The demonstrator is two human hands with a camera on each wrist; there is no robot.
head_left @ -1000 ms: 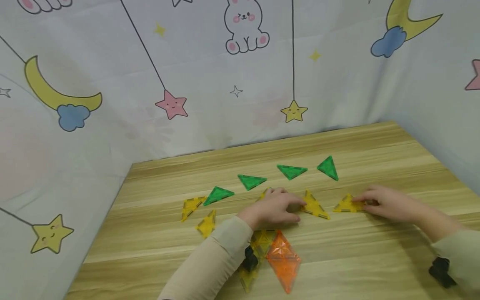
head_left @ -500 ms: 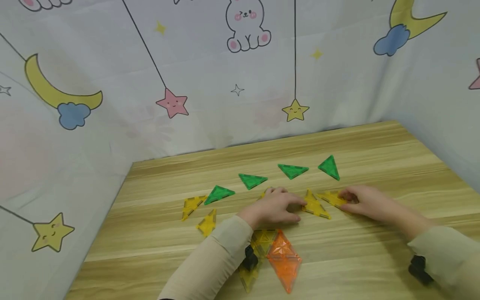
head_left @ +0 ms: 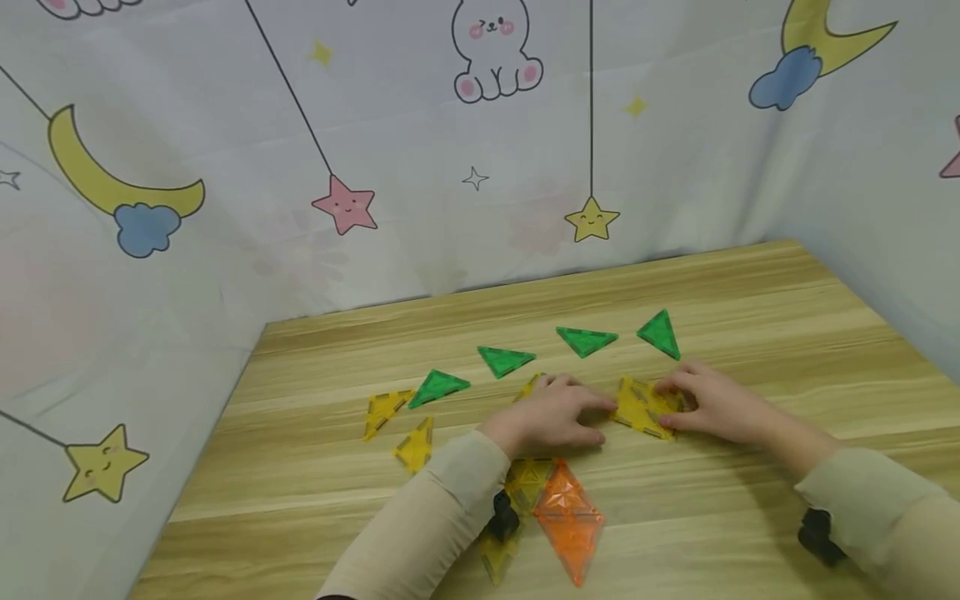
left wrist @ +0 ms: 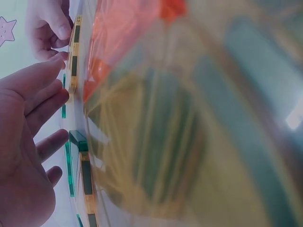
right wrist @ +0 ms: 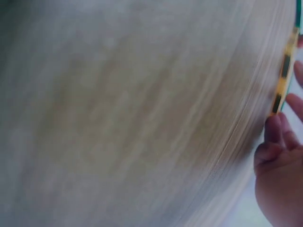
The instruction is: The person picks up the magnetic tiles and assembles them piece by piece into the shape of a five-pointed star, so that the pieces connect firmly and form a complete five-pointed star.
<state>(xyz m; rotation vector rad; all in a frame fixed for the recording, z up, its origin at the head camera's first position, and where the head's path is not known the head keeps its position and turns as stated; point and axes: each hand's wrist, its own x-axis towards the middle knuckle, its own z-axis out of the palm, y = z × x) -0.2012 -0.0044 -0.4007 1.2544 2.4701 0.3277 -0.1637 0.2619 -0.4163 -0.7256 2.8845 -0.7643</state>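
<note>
In the head view my right hand (head_left: 712, 405) pinches a yellow triangular magnetic tile (head_left: 664, 400) between thumb and fingers, flat on the wooden table. Its long edge lies along another yellow triangular tile (head_left: 635, 412), and together they look like a four-sided shape. My left hand (head_left: 553, 414) lies to the left, its fingertips right at that second tile's left edge. Relaxed, parted fingers show on the left hand (left wrist: 23, 146) in the left wrist view. A further yellow tile (head_left: 529, 386) is mostly hidden behind the left hand.
Several green triangular tiles (head_left: 506, 360) form a loose row farther back. Two yellow tiles (head_left: 415, 447) lie at the left. Orange tiles (head_left: 572, 533) join yellow tiles (head_left: 529, 478) at the front, partly under the left wrist. A patterned cloth (head_left: 420, 250) hangs behind the table.
My right hand has slid its yellow tile leftward and turned it, bringing it against the other yellow tile. The left hand has stayed nearly still.
</note>
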